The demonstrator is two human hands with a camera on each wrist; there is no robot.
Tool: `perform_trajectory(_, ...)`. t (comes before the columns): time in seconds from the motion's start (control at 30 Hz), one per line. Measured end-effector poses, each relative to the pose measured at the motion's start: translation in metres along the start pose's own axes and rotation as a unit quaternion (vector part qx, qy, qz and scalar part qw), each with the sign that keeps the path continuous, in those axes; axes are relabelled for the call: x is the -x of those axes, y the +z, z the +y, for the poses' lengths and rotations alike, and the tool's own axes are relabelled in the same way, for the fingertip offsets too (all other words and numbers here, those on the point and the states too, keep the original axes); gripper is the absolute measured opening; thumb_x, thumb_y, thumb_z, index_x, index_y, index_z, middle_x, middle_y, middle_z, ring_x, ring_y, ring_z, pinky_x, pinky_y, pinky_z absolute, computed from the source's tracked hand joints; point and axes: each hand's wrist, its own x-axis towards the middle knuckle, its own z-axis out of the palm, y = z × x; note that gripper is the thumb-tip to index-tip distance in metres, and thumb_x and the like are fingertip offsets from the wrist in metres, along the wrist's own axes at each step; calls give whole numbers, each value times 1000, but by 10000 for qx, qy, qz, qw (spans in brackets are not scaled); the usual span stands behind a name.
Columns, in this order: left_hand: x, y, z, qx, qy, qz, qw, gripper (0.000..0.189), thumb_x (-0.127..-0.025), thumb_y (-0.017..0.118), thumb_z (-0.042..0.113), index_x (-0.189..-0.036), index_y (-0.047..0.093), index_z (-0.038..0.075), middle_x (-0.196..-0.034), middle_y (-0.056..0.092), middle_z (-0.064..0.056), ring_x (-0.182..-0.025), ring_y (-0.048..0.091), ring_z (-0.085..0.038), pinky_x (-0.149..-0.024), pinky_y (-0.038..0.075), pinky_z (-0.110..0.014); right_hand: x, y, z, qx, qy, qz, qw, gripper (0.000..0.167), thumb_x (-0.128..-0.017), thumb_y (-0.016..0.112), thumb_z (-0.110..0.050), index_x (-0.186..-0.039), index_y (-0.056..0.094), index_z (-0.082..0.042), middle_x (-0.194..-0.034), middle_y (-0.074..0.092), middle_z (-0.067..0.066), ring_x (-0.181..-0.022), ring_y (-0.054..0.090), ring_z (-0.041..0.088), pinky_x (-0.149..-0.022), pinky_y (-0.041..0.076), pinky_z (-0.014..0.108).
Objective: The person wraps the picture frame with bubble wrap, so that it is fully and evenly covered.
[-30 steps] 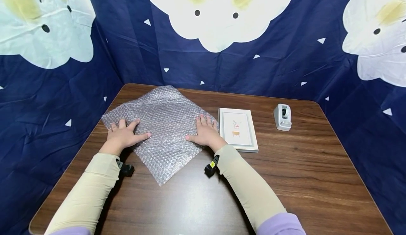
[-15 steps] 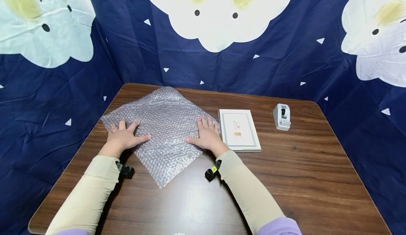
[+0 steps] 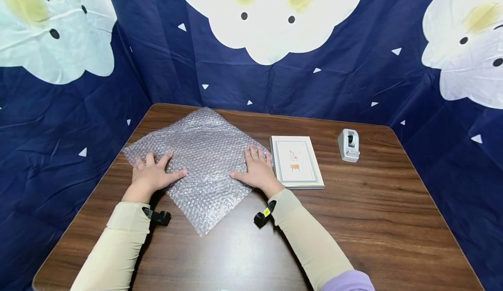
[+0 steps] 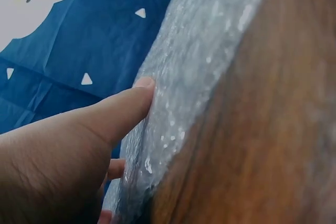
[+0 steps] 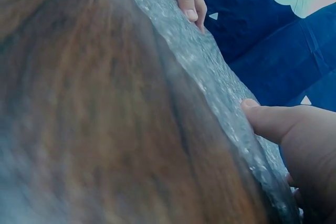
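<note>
Background: navy fabric backdrop (image 3: 275, 86) with white clouds, their faces upside down, and small white triangles. It stands behind and to both sides of a brown wood-grain table (image 3: 373, 221) with rounded far corners.

Landmark: a sheet of clear bubble wrap (image 3: 204, 151), lying on the table and turned like a diamond. One corner points toward the person, and the left corner reaches the table's left edge. The surface is slightly rippled.

Left hand (image 3: 152, 175): on the left part of the wrap, fingers spread and extended, thumb toward the sheet's middle. In the left wrist view the thumb tip touches the wrap close to its near edge.

Right hand (image 3: 257, 171): on the right part of the wrap, palm down, fingers extended, thumb toward the other hand. The right wrist view shows its thumb tip on the plastic, with the other hand farther along the sheet. The two hands are well apart.

Right of the wrap, just beside its right corner: a white rectangular item (image 3: 294, 160) printed with a plant and an orange pot; book or frame, cannot tell. Contact with the sheet is unclear.

Farther right of the wrap: a pale tape dispenser (image 3: 349, 145).
</note>
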Motion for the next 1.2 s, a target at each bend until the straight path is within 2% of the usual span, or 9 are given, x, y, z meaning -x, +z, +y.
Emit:
perform_trajectory(0.23,2,3,1,96,20,150,9998,110,-82,48,86,-162,21,15,-152,5,-46,-132,0,-79,-103,9,-85,4,3,-3,75,-22,367,9993,101,-89,50,-75,-164,15,-16,-170,9,9,-156,0,34,-123,0,55)
perform_trajectory(0.37,7,-1,7,35,75,199,9998,108,-84,50,83,-162,20,16,-152,4,-47,-131,-2,-79,-101,6,-86,11,-1,-6,-172,-380,1041,9937,94,-90,56,-70,-163,23,-18,-166,24,13,-153,15,40,-122,15,57)
perform_trajectory(0.5,16,-14,23,-167,242,391,9988,100,-87,55,75,-159,26,12,-151,6,-49,-131,2,-80,-100,7,-87,23,-17,-4,-502,-812,1719,9805,89,-92,62,-62,-159,31,-12,-160,35,18,-147,31,40,-118,27,56)
perform_trajectory(0.67,34,-30,74,-421,769,677,9939,87,-93,57,63,-158,31,10,-152,17,-44,-134,14,-74,-104,16,-83,39,-47,23,-1070,-689,2091,9696,83,-94,64,-54,-159,32,-14,-160,35,16,-146,36,34,-117,32,53)
perform_trajectory(0.77,39,-29,113,-331,1228,842,9883,86,-94,58,62,-158,32,11,-153,24,-39,-137,23,-68,-107,21,-79,48,-61,50,-1359,-407,2269,9635,80,-94,65,-51,-158,33,-15,-161,36,13,-146,37,32,-116,34,52)
perform_trajectory(0.87,37,-21,148,70,1622,917,9825,86,-93,60,61,-156,36,7,-151,33,-37,-135,36,-60,-107,31,-72,56,-72,80,-1463,-22,2460,9582,79,-94,66,-48,-156,36,-11,-157,40,14,-143,40,33,-114,36,52)
perform_trajectory(0.97,30,-8,182,741,1774,762,9784,82,-95,58,59,-154,40,4,-149,38,-35,-133,44,-53,-106,39,-66,63,-81,108,-1473,508,2588,9533,76,-94,65,-45,-154,38,-7,-151,46,19,-136,47,38,-110,39,55)
perform_trajectory(1.1,17,11,223,1594,1734,508,9705,79,-96,58,57,-154,41,6,-154,37,-30,-139,42,-47,-109,38,-63,68,-91,138,-1597,1119,2615,9453,74,-96,63,-42,-154,37,-3,-145,49,23,-128,52,41,-105,42,57)
perform_trajectory(1.2,7,26,245,1925,1770,501,9639,87,-91,64,58,-156,37,8,-157,36,-25,-141,40,-43,-109,39,-61,69,-93,154,-1942,1278,2486,9403,76,-98,62,-42,-156,33,-3,-147,49,23,-130,52,41,-107,41,55)
